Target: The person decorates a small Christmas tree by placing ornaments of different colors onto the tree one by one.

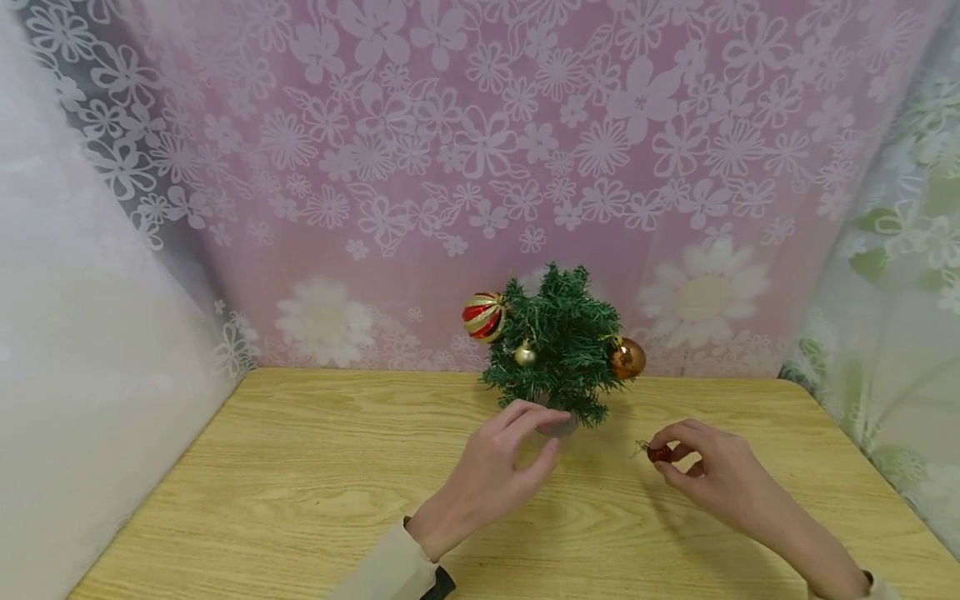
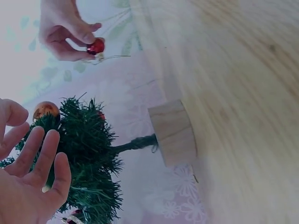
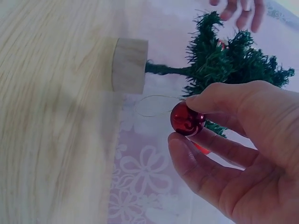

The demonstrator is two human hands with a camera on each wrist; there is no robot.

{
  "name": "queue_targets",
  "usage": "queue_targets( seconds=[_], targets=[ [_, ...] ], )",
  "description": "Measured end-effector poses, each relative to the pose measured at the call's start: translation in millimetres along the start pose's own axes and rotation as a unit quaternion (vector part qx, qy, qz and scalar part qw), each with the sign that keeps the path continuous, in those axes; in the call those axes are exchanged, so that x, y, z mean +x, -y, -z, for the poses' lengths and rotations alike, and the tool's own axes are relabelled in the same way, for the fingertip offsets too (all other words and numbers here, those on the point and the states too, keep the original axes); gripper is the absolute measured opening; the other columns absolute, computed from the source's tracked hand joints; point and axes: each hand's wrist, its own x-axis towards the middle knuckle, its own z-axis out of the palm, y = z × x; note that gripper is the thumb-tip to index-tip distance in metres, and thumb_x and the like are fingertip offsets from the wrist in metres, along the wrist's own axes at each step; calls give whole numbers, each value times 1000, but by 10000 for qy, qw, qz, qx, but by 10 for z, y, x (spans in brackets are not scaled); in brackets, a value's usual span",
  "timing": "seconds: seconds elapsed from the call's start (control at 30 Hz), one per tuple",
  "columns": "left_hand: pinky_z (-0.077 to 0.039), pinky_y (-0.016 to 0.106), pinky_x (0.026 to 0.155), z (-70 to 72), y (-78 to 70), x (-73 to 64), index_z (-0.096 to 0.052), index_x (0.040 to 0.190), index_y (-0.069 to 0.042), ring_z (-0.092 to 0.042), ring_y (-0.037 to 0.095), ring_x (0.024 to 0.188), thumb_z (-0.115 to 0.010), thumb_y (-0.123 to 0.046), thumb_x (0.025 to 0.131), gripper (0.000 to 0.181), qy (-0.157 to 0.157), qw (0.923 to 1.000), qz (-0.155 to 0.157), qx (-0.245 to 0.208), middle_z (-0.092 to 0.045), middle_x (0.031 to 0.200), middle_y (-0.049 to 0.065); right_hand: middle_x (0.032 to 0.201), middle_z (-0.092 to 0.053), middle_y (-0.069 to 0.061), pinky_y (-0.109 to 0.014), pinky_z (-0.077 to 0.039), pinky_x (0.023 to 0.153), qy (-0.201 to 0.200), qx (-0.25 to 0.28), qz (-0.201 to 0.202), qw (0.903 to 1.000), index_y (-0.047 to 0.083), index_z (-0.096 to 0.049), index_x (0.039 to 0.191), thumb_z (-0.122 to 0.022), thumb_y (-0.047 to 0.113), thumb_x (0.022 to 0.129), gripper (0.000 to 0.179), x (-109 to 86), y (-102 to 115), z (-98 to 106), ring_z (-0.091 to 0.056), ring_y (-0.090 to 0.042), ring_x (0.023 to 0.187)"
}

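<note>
A small red bauble [image 3: 187, 118] is pinched between the thumb and fingers of my right hand [image 1: 723, 471]; its thin gold thread loop [image 3: 154, 106] sticks out free. My left hand [image 1: 498, 458] holds nothing, its fingers loosely bent in front of the green tabletop Christmas tree [image 1: 558, 333]. In the left wrist view the tree's round wooden base [image 2: 174, 133] shows, while the left hand partly covers it in the head view. On the tree hang a red-and-gold striped bauble [image 1: 484, 317], a small gold bauble [image 1: 526, 355] and a copper bauble [image 1: 627, 359].
The wood-grain table [image 1: 322, 467] spreads under both arms. Behind the tree hangs a pink floral curtain [image 1: 450, 167]. A white sheet [image 1: 90, 275] is on the left and a pale leafy curtain [image 1: 900, 333] on the right.
</note>
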Motion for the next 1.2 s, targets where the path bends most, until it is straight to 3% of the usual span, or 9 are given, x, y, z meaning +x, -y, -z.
queue_targets(
  seconds=[0.3,0.5,0.7,0.93,1.2],
  targets=[
    [-48,10,71,22,65,-93,-72,123,-17,-64,2,86,-66,-14,99,25,386,9992,33,140,-71,109,-5,95,-70,7,-12,-52,56,-171,293,460,9984,24,-69,99,-83,-9,74,44,2,211,53,-65,6,78],
    [-53,14,82,26,71,-125,-70,126,-17,-67,6,96,-65,-16,100,27,584,9982,42,154,-72,110,-4,103,-71,4,-9,-52,60,-250,458,782,9956,25,-69,104,-82,-12,73,50,17,343,76,-67,3,83],
    [-51,12,78,30,54,-147,-70,127,-18,-66,5,97,-65,-18,100,27,672,9974,51,263,-70,108,-7,107,-72,2,-8,-52,63,-338,408,915,9944,26,-70,106,-84,-12,71,53,21,465,100,-69,0,86],
    [-52,14,80,30,17,-155,-69,129,-22,-68,6,102,-65,-25,101,29,1139,9928,332,144,-71,117,-8,110,-72,2,-8,-52,67,-450,571,1227,9898,27,-70,110,-84,-15,67,62,25,579,109,-70,-1,88],
    [-51,13,82,-9,-6,-184,-68,129,-26,-67,1,102,-64,-40,102,31,1454,9887,349,102,-70,118,-10,113,-72,0,-8,-52,69,-472,771,1518,9843,23,-70,114,-85,-11,71,57,30,682,79,-70,-2,91]
  ],
)
